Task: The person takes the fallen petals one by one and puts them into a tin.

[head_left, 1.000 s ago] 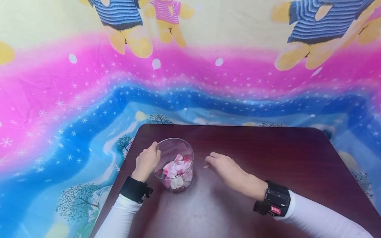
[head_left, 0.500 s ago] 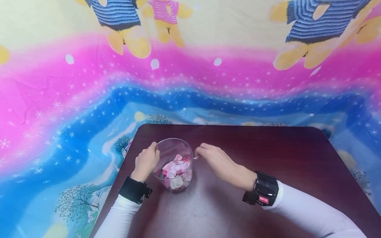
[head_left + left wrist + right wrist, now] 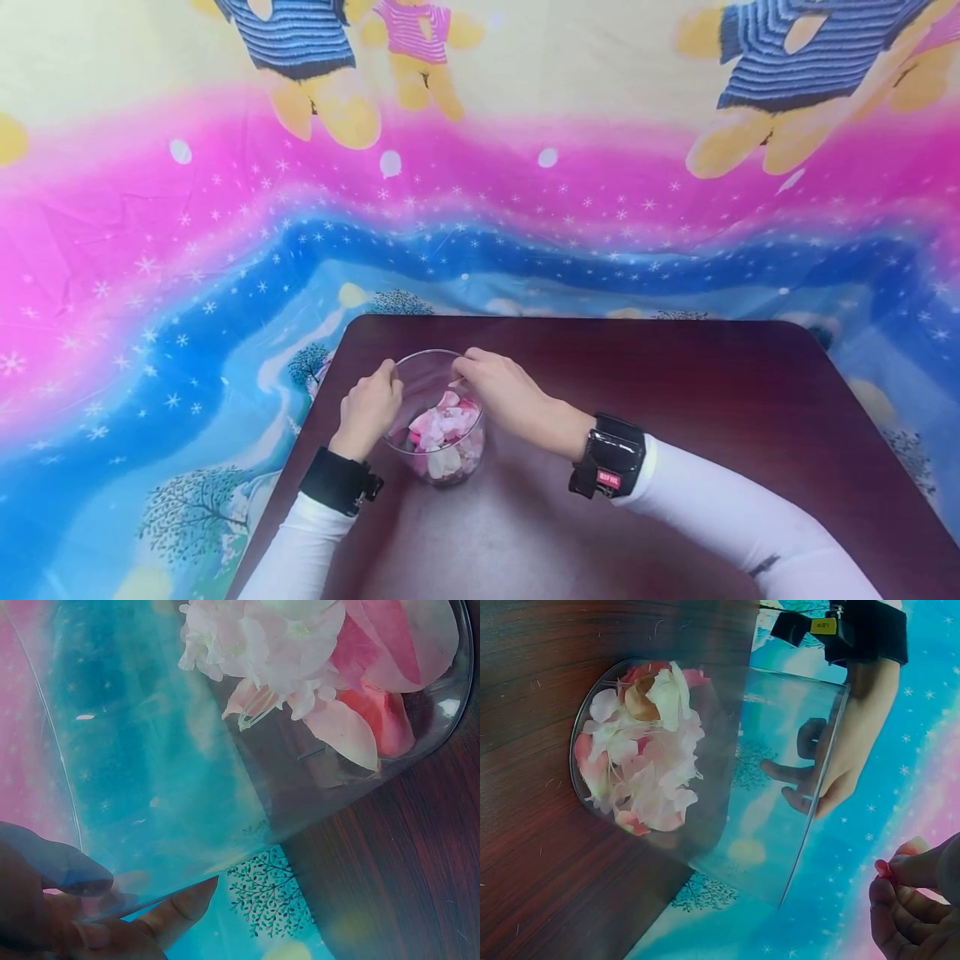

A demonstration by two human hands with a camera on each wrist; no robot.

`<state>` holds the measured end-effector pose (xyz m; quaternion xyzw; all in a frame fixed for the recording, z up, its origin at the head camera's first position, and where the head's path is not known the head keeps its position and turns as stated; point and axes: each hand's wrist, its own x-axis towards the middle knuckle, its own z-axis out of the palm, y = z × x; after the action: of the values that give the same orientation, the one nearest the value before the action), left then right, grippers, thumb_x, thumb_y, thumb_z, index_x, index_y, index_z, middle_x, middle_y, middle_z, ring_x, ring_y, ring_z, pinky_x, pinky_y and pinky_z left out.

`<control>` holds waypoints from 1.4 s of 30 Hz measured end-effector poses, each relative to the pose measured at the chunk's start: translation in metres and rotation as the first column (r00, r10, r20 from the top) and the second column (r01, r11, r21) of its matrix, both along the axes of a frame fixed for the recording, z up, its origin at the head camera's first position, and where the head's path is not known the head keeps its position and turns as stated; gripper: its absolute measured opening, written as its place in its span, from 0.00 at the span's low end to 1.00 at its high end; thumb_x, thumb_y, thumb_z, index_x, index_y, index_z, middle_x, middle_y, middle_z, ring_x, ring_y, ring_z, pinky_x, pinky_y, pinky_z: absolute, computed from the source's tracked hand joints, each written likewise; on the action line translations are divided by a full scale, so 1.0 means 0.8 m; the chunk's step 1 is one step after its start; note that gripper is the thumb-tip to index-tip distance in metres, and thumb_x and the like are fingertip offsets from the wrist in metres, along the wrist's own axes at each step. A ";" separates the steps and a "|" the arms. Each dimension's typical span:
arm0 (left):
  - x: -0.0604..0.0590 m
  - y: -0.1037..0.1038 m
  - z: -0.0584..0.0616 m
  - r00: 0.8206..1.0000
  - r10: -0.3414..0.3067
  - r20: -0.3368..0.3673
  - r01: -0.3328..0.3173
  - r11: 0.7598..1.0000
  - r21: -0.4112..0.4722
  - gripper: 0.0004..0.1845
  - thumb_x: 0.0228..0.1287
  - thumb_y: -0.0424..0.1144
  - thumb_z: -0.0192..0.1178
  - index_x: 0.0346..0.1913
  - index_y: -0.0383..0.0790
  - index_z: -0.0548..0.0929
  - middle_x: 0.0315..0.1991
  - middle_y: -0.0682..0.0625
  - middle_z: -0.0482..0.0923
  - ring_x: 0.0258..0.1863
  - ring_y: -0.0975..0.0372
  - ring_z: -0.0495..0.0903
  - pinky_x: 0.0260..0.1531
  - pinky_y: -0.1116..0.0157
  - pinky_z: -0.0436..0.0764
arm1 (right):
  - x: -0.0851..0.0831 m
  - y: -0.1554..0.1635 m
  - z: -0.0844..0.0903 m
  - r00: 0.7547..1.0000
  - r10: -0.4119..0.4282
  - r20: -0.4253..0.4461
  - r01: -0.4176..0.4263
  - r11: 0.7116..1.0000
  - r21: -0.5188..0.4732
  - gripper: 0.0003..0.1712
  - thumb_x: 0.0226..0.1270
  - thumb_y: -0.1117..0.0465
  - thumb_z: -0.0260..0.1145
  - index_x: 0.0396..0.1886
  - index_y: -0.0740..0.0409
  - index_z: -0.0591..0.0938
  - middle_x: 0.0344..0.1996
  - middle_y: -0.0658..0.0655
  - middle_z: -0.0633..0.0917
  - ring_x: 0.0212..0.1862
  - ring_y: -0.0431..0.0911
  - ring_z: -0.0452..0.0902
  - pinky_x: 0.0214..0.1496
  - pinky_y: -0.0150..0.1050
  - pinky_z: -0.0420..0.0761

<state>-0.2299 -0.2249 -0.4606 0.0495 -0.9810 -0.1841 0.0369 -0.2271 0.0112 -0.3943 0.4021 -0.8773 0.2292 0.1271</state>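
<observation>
A clear, straight-sided glass jar stands upright toward the table's left side. Pink and white flower petals fill its lower part, and the left wrist view shows a pale, frilly blossom among them. My left hand grips the rim on the left, thumb and fingers on either side of the glass. Above the right part of the rim is my right hand, its thumb and fingertips pinching a small pink petal. Most of that petal is hidden by the fingers.
The jar rests on a dark red-brown wooden table with rounded far corners. A patterned cloth with printed bears and snowflakes hangs behind it and along the left. Each wrist wears a black strap.
My right hand has travelled left from beside the jar to over its right rim, carrying the pinched petal. My left hand and the jar have stayed in place.
</observation>
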 end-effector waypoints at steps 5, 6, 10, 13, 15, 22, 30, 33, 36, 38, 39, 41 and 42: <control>0.000 0.000 0.000 1.000 -0.001 0.000 0.001 1.000 -0.002 0.07 0.73 0.41 0.49 0.43 0.44 0.75 0.23 0.46 0.76 0.24 0.51 0.78 0.21 0.56 0.72 | -0.004 -0.016 -0.003 1.000 -0.026 0.014 0.025 0.999 0.044 0.03 0.65 0.65 0.71 0.35 0.55 0.84 0.32 0.52 0.82 0.37 0.46 0.83 0.41 0.39 0.82; 0.000 0.000 0.000 1.000 -0.002 0.000 0.002 1.000 -0.004 0.07 0.73 0.41 0.49 0.43 0.44 0.75 0.23 0.46 0.76 0.24 0.51 0.78 0.22 0.56 0.73 | -0.004 -0.018 -0.004 0.999 -0.037 0.023 0.035 0.996 0.083 0.04 0.66 0.63 0.71 0.39 0.55 0.84 0.35 0.52 0.83 0.41 0.47 0.83 0.45 0.41 0.82; 0.000 0.001 0.000 1.000 -0.004 -0.003 0.004 1.000 -0.004 0.07 0.73 0.41 0.50 0.44 0.43 0.76 0.23 0.45 0.77 0.24 0.51 0.78 0.22 0.55 0.74 | 0.001 -0.021 -0.007 0.990 -0.083 0.111 0.039 0.935 0.352 0.34 0.69 0.40 0.65 0.71 0.44 0.73 0.71 0.57 0.73 0.74 0.56 0.66 0.74 0.56 0.64; 0.001 0.000 0.000 1.000 -0.005 -0.003 0.005 1.000 -0.006 0.07 0.74 0.41 0.51 0.45 0.42 0.76 0.22 0.45 0.76 0.22 0.52 0.78 0.21 0.55 0.75 | 0.006 -0.020 -0.011 0.977 -0.102 0.187 -0.003 0.870 0.492 0.50 0.64 0.24 0.56 0.81 0.31 0.52 0.83 0.53 0.48 0.84 0.58 0.37 0.79 0.66 0.41; 0.001 0.000 0.000 1.000 -0.005 -0.003 0.005 1.000 -0.007 0.08 0.74 0.41 0.50 0.45 0.42 0.76 0.22 0.45 0.76 0.22 0.52 0.77 0.21 0.56 0.75 | 0.008 -0.019 -0.013 0.973 -0.095 0.209 -0.024 0.863 0.505 0.53 0.62 0.20 0.52 0.82 0.30 0.48 0.84 0.52 0.43 0.84 0.56 0.32 0.79 0.67 0.38; 0.002 0.000 0.000 1.000 0.001 0.001 -0.001 1.000 -0.012 0.08 0.74 0.41 0.50 0.45 0.42 0.77 0.21 0.45 0.75 0.21 0.52 0.77 0.19 0.57 0.73 | 0.011 -0.018 -0.014 0.975 -0.078 0.206 -0.030 0.880 0.475 0.52 0.63 0.20 0.49 0.82 0.30 0.49 0.84 0.51 0.44 0.84 0.56 0.33 0.80 0.65 0.37; 0.002 0.000 0.000 1.000 -0.001 0.000 0.001 1.000 -0.009 0.08 0.73 0.41 0.50 0.45 0.42 0.77 0.21 0.45 0.75 0.21 0.52 0.77 0.19 0.57 0.73 | 0.011 -0.017 -0.014 0.981 -0.075 0.179 -0.018 0.882 0.471 0.52 0.63 0.20 0.50 0.82 0.32 0.49 0.84 0.53 0.46 0.84 0.56 0.36 0.80 0.65 0.38; 0.002 0.000 0.000 1.000 -0.002 -0.003 0.002 1.000 -0.009 0.08 0.73 0.41 0.50 0.45 0.42 0.76 0.21 0.45 0.75 0.21 0.51 0.77 0.20 0.56 0.74 | 0.010 -0.016 -0.013 0.982 -0.075 0.171 -0.012 0.888 0.459 0.52 0.64 0.21 0.51 0.82 0.33 0.50 0.83 0.54 0.47 0.84 0.57 0.37 0.80 0.65 0.39; 0.002 0.001 0.000 1.000 -0.002 -0.006 0.002 1.000 -0.018 0.07 0.73 0.41 0.50 0.44 0.43 0.76 0.20 0.46 0.74 0.21 0.52 0.77 0.20 0.55 0.74 | 0.009 -0.014 -0.013 0.982 -0.077 0.175 -0.008 0.898 0.439 0.51 0.64 0.23 0.53 0.82 0.34 0.51 0.83 0.55 0.48 0.84 0.57 0.38 0.80 0.65 0.39; 0.002 0.001 0.001 1.000 0.000 -0.002 0.000 1.000 -0.028 0.07 0.73 0.42 0.50 0.44 0.43 0.76 0.19 0.46 0.74 0.20 0.52 0.76 0.20 0.56 0.73 | 0.009 -0.012 -0.014 0.980 -0.076 0.183 -0.010 0.902 0.431 0.51 0.64 0.23 0.54 0.82 0.34 0.51 0.83 0.55 0.48 0.84 0.58 0.38 0.80 0.65 0.39; 0.002 0.001 0.001 1.000 0.000 -0.001 -0.001 0.999 -0.035 0.07 0.73 0.42 0.50 0.44 0.43 0.76 0.19 0.47 0.73 0.20 0.53 0.76 0.20 0.56 0.73 | 0.009 -0.011 -0.015 0.980 -0.076 0.183 -0.010 0.904 0.428 0.51 0.64 0.23 0.54 0.82 0.34 0.51 0.83 0.55 0.48 0.84 0.58 0.38 0.80 0.65 0.39; 0.001 0.002 0.001 1.000 0.001 0.001 -0.001 0.999 -0.049 0.08 0.73 0.42 0.49 0.45 0.43 0.76 0.19 0.47 0.73 0.19 0.53 0.75 0.20 0.56 0.72 | 0.009 -0.010 -0.016 0.980 -0.079 0.180 -0.006 0.905 0.425 0.51 0.64 0.23 0.53 0.82 0.35 0.51 0.83 0.55 0.49 0.84 0.58 0.38 0.80 0.65 0.40; 0.001 0.002 0.001 1.000 0.000 0.003 0.000 0.998 -0.055 0.09 0.74 0.43 0.49 0.46 0.43 0.76 0.19 0.47 0.73 0.19 0.53 0.74 0.20 0.56 0.72 | 0.009 -0.009 -0.017 0.980 -0.081 0.180 -0.004 0.904 0.428 0.51 0.65 0.23 0.53 0.82 0.35 0.51 0.83 0.55 0.48 0.84 0.58 0.38 0.80 0.65 0.40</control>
<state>-0.2289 -0.2236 -0.4597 0.0489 -0.9857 -0.1569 0.0370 -0.2201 0.0043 -0.4079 0.3783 -0.9221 0.0676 -0.0452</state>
